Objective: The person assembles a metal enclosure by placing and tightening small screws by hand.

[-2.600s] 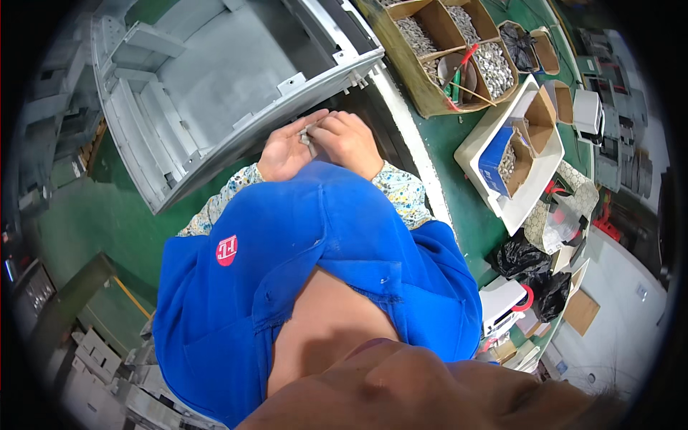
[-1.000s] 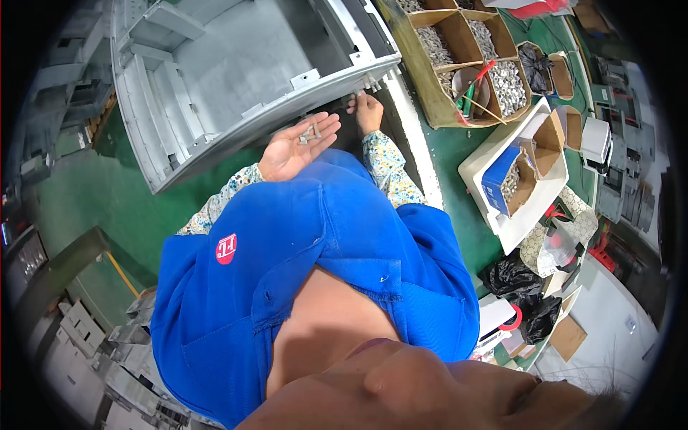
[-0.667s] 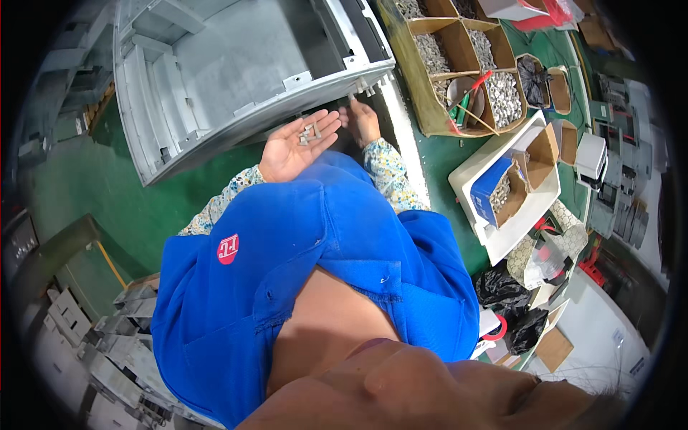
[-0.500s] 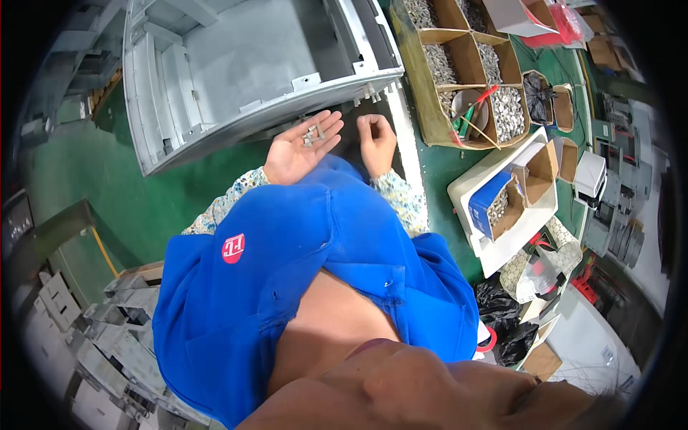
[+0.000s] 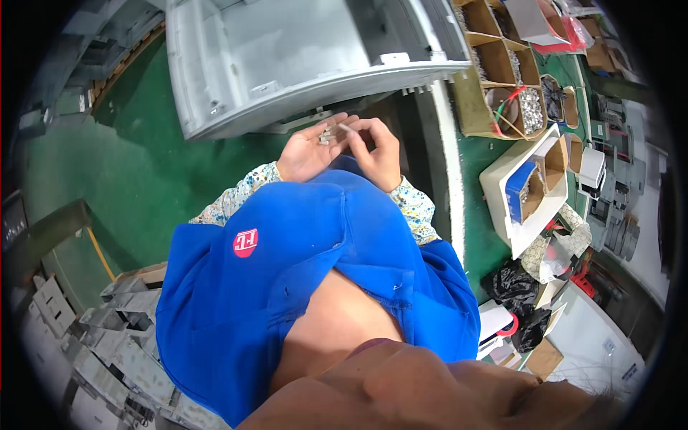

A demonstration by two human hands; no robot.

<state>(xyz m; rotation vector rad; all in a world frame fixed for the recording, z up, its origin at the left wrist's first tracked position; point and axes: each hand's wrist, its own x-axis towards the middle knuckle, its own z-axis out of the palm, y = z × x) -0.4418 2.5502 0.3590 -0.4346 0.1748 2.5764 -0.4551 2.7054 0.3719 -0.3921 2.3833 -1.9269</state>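
My left hand (image 5: 308,152) is palm up and slightly cupped, holding several small silver metal fasteners (image 5: 326,136) on the palm by the fingers. Over its fingertips, my right hand (image 5: 380,152) is closed in a pinch on one short, pale metal fastener (image 5: 346,127) between thumb and forefinger. The exact kind of fastener is too small to tell. Just beyond both hands stands a large grey sheet-metal cabinet (image 5: 308,80), with its open side showing. Small metal studs (image 5: 421,89) stick out below its front edge on the right.
A divided cardboard bin (image 5: 494,54) with metal hardware stands at the right. Nearer is a white tray (image 5: 502,204) with a blue box (image 5: 517,188) of small parts. Black plastic bags (image 5: 512,283) lie below it. Green floor (image 5: 136,172) extends to the left.
My right hand has moved left to my left palm and now pinches a fastener. The cabinet and the bins have shifted rightward in view.
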